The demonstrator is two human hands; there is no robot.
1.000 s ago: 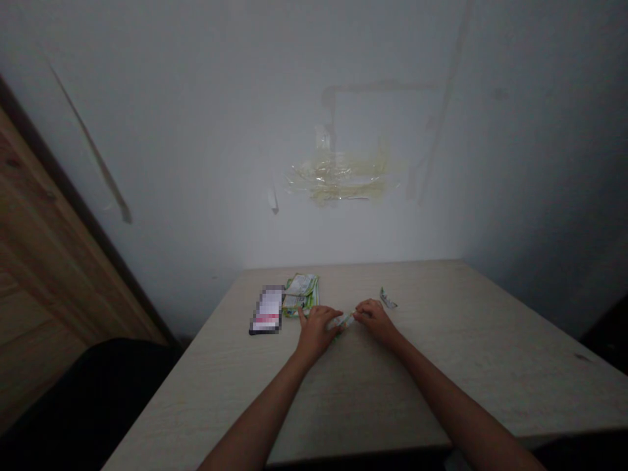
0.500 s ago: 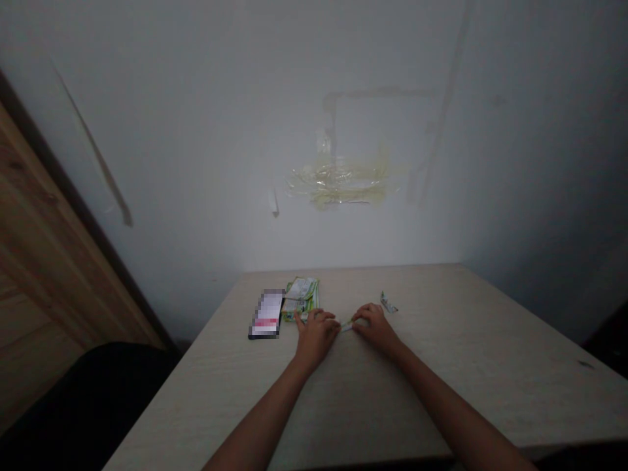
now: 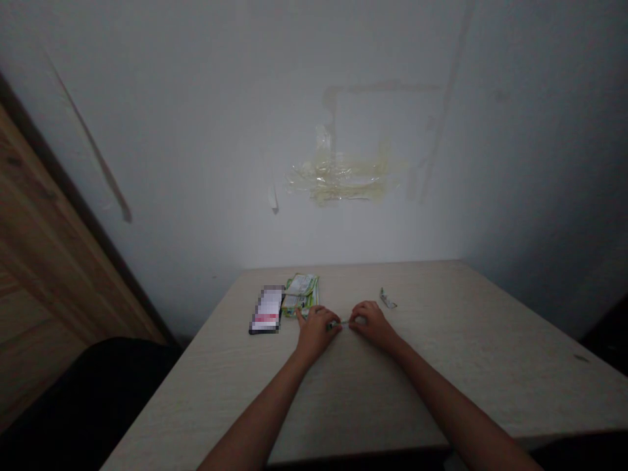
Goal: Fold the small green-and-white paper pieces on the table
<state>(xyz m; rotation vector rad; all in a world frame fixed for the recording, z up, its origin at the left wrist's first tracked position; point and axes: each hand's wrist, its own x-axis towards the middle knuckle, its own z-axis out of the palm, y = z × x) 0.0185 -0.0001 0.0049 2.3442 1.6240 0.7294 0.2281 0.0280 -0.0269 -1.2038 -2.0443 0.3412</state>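
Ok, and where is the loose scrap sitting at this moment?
In the head view, the loose scrap lies on the table, just beyond the right hand and well right of the green-and-white packets.

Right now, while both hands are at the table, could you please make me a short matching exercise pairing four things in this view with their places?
Things:
1. phone
2. green-and-white packets
3. small thin strip
4. shiny tape

Places:
A. stuck on the wall
B. between the fingertips of both hands, left hand and right hand
C. farthest left on the table
D. partly hidden behind the left hand

Pairs: 1-C, 2-D, 3-B, 4-A
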